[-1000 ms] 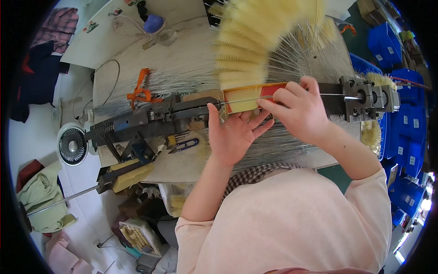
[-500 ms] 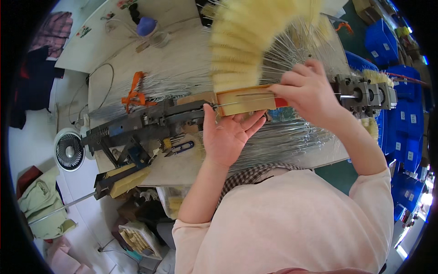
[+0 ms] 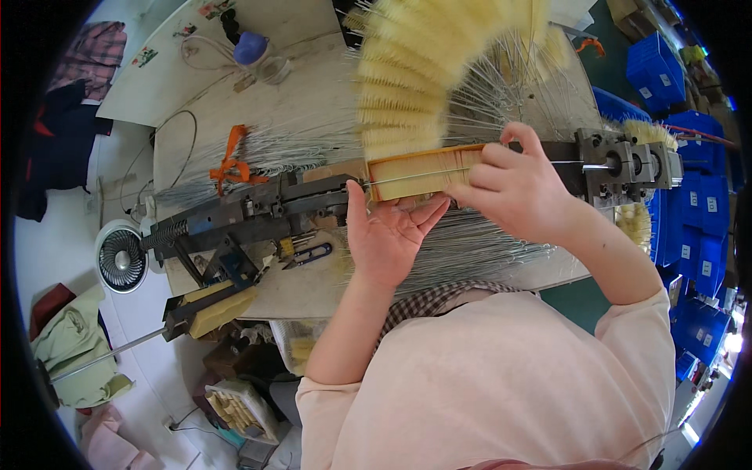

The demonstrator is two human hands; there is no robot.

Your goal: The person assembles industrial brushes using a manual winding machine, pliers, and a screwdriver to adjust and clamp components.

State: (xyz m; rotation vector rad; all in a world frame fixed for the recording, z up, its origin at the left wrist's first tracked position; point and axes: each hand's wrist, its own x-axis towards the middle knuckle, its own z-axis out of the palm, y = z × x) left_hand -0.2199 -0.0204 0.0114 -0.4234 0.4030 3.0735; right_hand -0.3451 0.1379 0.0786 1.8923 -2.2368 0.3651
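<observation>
A shallow tray (image 3: pixel 407 185) with an orange-brown rim and pale yellow bristles in it lies across the middle of the bench. A thin metal wire (image 3: pixel 450 174) runs lengthwise over the bristles. My left hand (image 3: pixel 388 243) is palm up with its fingers stretched beneath the tray's near edge. Its thumb points up beside the end of the dark metal clamp (image 3: pixel 329 188). Over the tray's right end, my right hand (image 3: pixel 521 188) has its fingers bent and its thumb and forefinger at the near rim. Whatever they pinch is hidden.
Yellow round brushes (image 3: pixel 403 102) with wire stems arch behind the tray. Bundles of wires (image 3: pixel 486 243) cover the bench in front. A metal bearing block (image 3: pixel 619 164) stands right, a small fan (image 3: pixel 121 257) left. Blue thread snips (image 3: pixel 309 255) lie near the clamp.
My right hand has moved left and slightly nearer, from the tray's red right end onto its near rim. My left hand has stayed almost in place.
</observation>
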